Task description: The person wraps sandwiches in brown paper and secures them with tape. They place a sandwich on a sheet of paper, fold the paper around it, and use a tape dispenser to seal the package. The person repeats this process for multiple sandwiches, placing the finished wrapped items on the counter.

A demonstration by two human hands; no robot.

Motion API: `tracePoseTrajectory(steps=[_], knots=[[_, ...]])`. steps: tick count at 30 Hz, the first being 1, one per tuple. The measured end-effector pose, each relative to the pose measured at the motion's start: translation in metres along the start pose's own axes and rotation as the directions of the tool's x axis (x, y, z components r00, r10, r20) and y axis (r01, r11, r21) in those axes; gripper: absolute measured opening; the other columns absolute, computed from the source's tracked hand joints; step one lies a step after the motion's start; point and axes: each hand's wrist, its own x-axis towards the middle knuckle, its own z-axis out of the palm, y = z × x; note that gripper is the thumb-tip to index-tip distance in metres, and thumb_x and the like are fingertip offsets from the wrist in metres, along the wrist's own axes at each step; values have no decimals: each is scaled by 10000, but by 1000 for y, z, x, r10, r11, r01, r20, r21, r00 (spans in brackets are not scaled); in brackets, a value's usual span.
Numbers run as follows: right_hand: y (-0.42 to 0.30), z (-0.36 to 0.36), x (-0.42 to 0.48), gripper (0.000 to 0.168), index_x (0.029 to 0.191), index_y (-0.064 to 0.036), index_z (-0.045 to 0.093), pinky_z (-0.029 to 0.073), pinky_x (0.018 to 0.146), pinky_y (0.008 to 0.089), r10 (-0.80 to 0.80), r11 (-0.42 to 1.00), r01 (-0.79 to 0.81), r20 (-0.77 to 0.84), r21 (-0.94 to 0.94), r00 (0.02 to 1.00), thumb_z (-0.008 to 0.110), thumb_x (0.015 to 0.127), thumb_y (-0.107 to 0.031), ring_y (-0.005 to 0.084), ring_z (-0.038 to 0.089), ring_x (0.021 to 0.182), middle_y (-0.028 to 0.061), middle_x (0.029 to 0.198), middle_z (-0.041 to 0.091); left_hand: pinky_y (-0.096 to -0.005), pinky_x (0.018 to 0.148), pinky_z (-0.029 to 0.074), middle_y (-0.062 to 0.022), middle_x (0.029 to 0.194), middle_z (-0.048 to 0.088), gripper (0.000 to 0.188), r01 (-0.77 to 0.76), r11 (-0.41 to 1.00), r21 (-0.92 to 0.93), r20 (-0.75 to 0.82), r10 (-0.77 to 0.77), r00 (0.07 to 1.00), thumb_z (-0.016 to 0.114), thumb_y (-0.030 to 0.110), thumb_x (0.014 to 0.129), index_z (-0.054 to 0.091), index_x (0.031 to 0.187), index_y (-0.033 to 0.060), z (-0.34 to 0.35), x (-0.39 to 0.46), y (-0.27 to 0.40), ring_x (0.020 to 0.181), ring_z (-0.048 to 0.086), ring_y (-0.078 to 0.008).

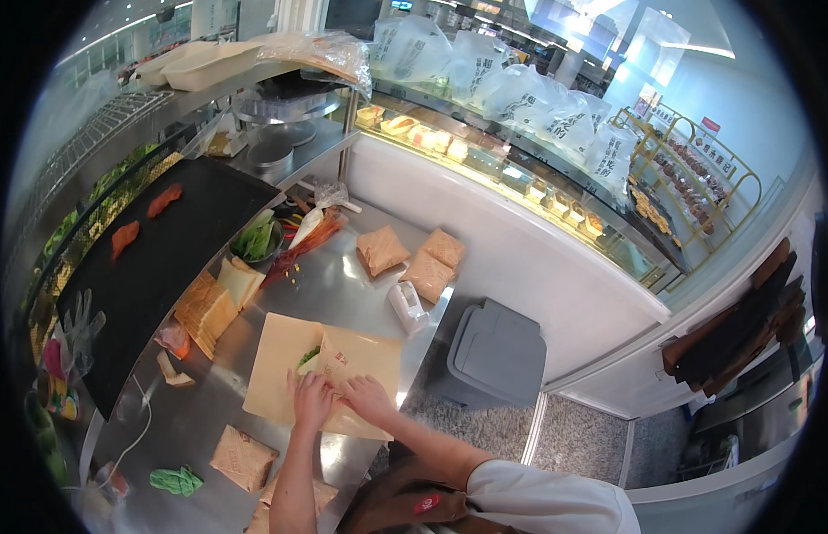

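A sheet of brown wrapping paper point(273, 374) lies on the steel worktop, with a printed flap point(335, 354) folded over part of a sandwich point(309, 360). Green leaf and pale bread show at the sandwich's open left side. My left hand point(312, 399) grips at the sandwich's near edge, its fingers bent over the paper. Close beside it, my right hand point(367, 398) pinches the folded paper near its printed part. The fingertips of both hands partly hide the fold, and the sandwich's filling is mostly covered.
Sliced bread point(205, 310) and a bowl of lettuce point(255, 239) stand left of the paper. Wrapped packets point(383, 249) and a white tape dispenser point(407, 307) sit at the far right. Another wrapped packet point(243, 458) lies nearer. A grey bin point(498, 352) stands beyond the worktop's right edge.
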Motion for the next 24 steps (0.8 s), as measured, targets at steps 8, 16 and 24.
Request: tracePoseTrajectory(steps=[8,16,24], knots=[[28,11,48,138,951,-156,649,485,865,416,-345,933,360,261,-9,901,616,858,-252,239,618,1013,64,1005,630,-572,1213,188,-95,1054,672,443,13,994,112,6,-13,1000,667,105,786,674,1227,146,19,7,-12,1053,628,-302],[14,-5,39,318,1057,-96,602,420,927,463,-333,942,313,215,121,918,735,787,-200,318,529,1104,108,1131,563,-481,975,453,-167,1079,611,311,415,884,-217,-315,-466,827,664,8,756,635,1062,57,-2,-75,-6,1117,552,-377],[10,12,27,471,1047,-100,548,359,974,495,-276,954,267,46,137,960,820,700,-266,335,493,1112,123,1188,539,-430,989,408,-77,1056,633,238,537,842,37,-249,-513,821,706,100,765,666,998,125,21,-91,6,1112,561,-297]])
